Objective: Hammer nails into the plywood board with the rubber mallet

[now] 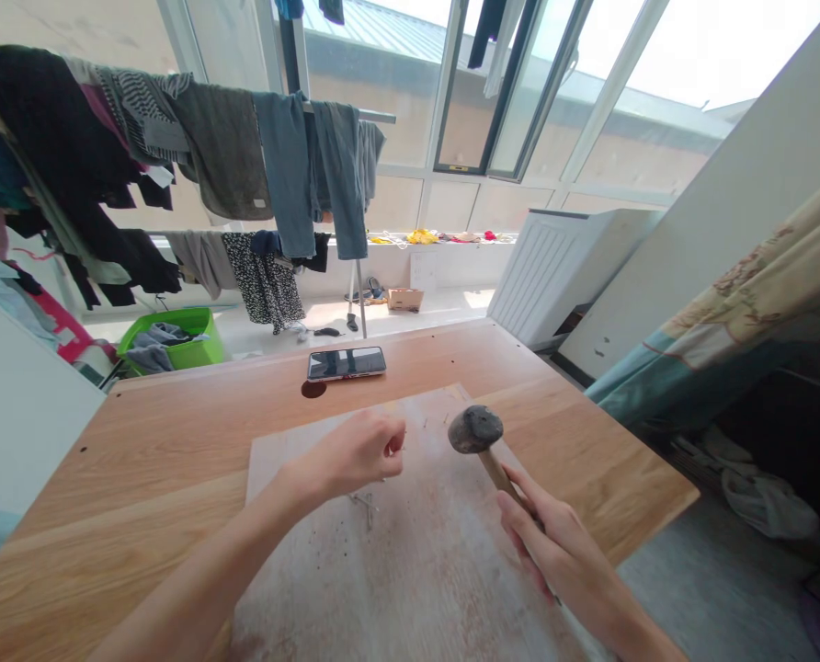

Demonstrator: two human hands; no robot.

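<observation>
My right hand grips the wooden handle of a hammer, whose dark head hangs a little above a pale board lying on the wooden table. My left hand is closed in a pinch over the board, just left of the hammer head, with something thin like a nail between the fingertips. A few loose nails lie on the board below that hand.
A phone lies flat near the table's far edge, beside a round hole. Beyond stand a clothes rack with hanging garments, a green laundry basket, a white radiator panel and windows.
</observation>
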